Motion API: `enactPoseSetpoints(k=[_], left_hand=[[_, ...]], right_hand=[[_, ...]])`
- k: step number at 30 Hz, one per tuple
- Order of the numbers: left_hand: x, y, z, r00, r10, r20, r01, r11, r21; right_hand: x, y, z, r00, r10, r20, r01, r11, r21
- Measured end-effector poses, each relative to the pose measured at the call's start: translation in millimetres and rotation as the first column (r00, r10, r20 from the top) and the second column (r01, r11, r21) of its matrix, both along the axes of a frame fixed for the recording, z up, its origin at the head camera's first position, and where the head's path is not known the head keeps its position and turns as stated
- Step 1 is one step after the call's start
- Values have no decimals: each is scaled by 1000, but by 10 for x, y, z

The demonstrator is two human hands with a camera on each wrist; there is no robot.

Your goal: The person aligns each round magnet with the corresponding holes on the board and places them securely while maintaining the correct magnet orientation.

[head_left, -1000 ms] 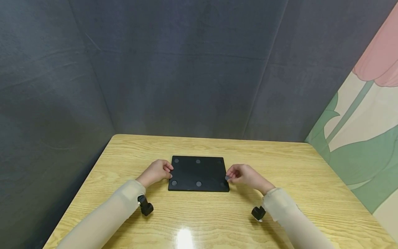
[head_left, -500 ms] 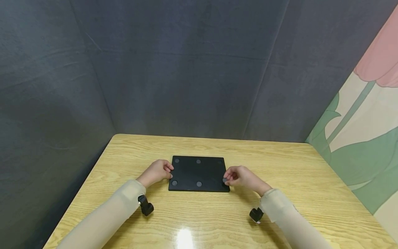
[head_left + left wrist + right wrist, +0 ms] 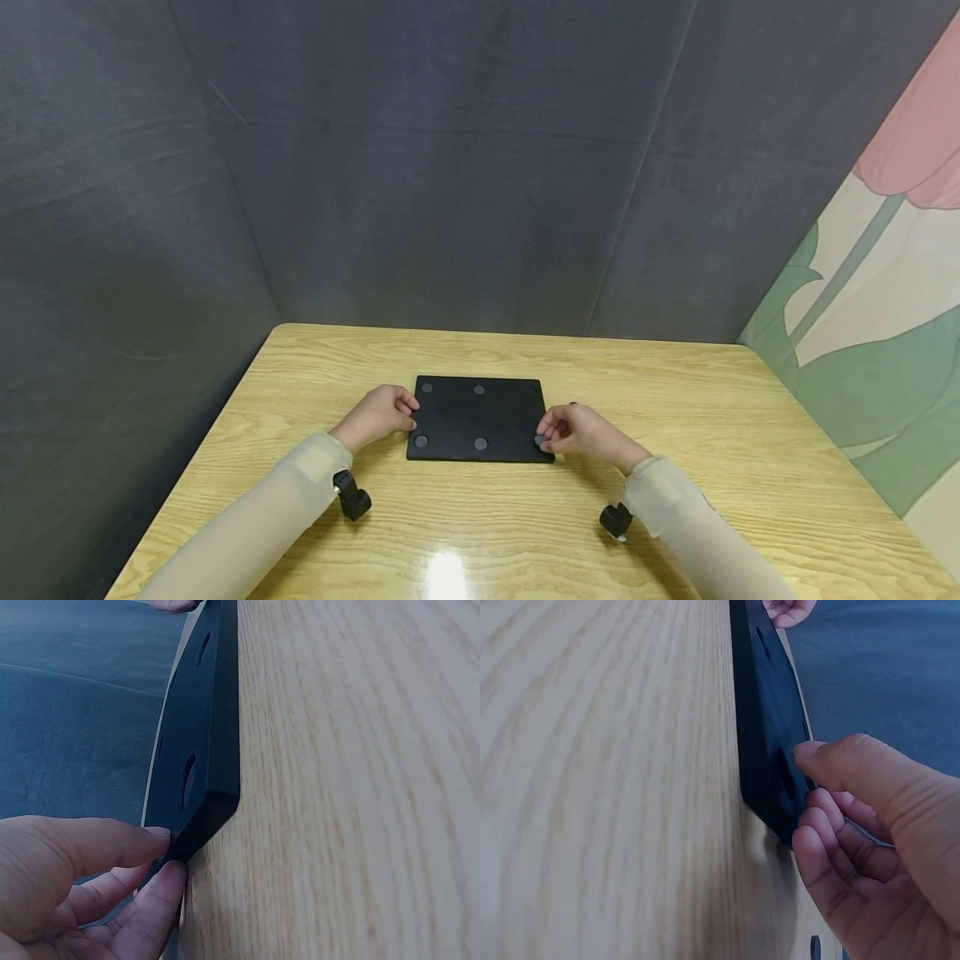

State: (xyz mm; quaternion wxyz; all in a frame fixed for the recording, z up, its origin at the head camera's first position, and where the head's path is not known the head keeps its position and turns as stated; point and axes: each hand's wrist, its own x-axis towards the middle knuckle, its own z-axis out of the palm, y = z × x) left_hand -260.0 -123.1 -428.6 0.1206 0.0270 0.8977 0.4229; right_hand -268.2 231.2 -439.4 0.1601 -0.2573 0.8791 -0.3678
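Note:
A black rectangular board (image 3: 480,417) lies flat on the table, with two rows of round spots along its long sides. My left hand (image 3: 380,414) holds the board's left edge, and in the left wrist view its fingertips (image 3: 156,834) touch the top face and side. At the near right corner my right hand (image 3: 588,432) pinches a small dark grey disc (image 3: 540,440). The right wrist view shows this hand's thumb (image 3: 810,752) over the board, beside a round recess (image 3: 785,772). The disc is mostly hidden there by the fingers.
The wooden table (image 3: 480,517) extends around the board. A small dark round piece (image 3: 815,947) lies on it beyond my right hand. A dark curtain (image 3: 450,167) hangs behind the table, and a flower-patterned cloth (image 3: 885,333) is at the right.
My right hand has moved slightly left and nearer to me, bringing the grey disc over the board's near right corner. The left hand and the board stay where they were.

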Motion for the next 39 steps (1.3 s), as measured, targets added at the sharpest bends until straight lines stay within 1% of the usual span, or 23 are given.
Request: enactPoseSetpoints(k=[10,18,30,39], left_hand=[[-6,-2,-6,1000,3,5,-3,1000,-3],[-15,-1,-13,1000,5,2,-5,1000,-3],[-8,-2,-17,1000,0,1,0,1000,-7],[-7,1,-8,1000,3,8,-3,1000,0]], right_hand=[[-6,-18,-11,1000,13,-10,-13,1000,17],[-11,-23,-15,1000,13,13,-13,1000,1],[-20,-29,-26,1000,11,11,-11,1000,13],[-19,-27,-13,999,6,40,-6,1000,0]])
